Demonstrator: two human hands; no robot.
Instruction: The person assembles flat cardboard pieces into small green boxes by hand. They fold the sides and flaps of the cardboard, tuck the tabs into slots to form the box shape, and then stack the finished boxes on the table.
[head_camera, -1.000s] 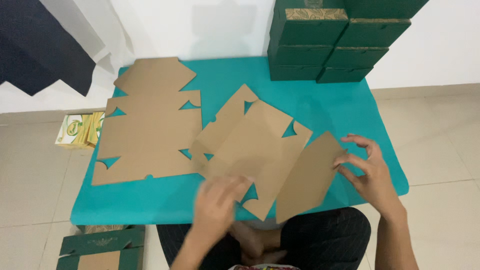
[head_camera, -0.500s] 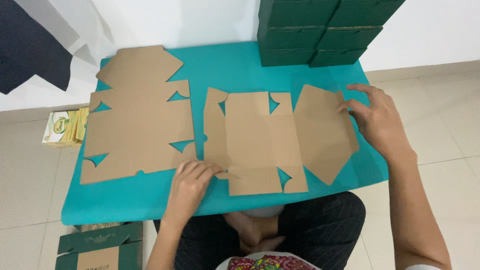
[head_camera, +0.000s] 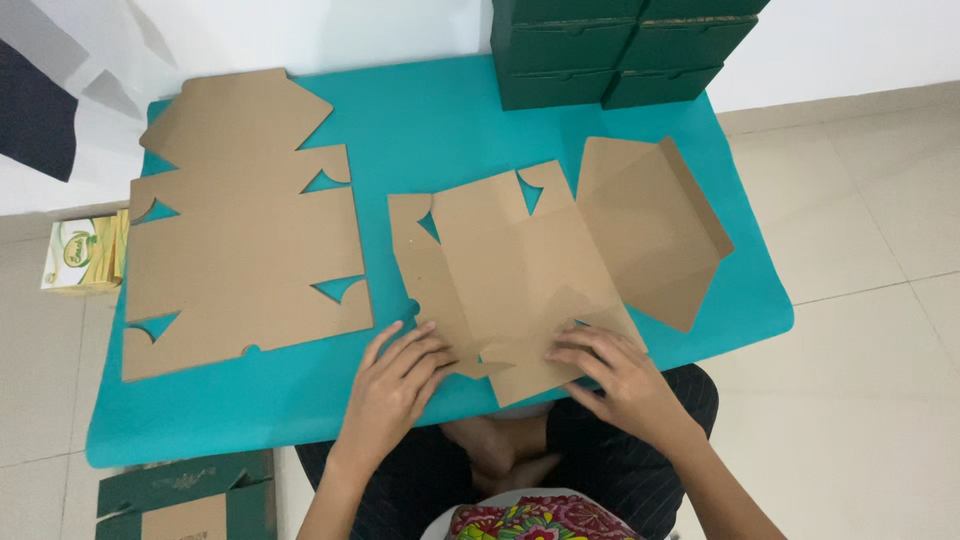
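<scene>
Nearest to us, our two forearms reach forward from the lap, both palms turned down. Our left hand (head_camera: 395, 385) lies flat with its fingers spread and slightly bent, the tips pressing on the near left flap of the flat cardboard blank (head_camera: 530, 270); it grasps nothing, it only presses. Our right hand (head_camera: 625, 378) sits just beside it to the right, fingers stretched out and fanned, resting on the near edge of the same blank, where a flap looks partly folded over. Neither hand is clenched, and neither closes around the board.

The cardboard blank lies brown side up on the teal table (head_camera: 450, 130), its near edge reaching the table's front rim by our knees. Its far right panel, with a narrow lip raised along one edge, points toward the table's right side.

To the left, well apart from our hands, a stack of unfolded blanks (head_camera: 235, 230) lies flat on the same table. At the far edge, against the white wall, stand dark green boxes (head_camera: 610, 50) piled in rows. On the floor at the left sits a small yellow-green carton (head_camera: 85, 255), and near our left elbow a green box (head_camera: 185, 500) lies partly in view.
</scene>
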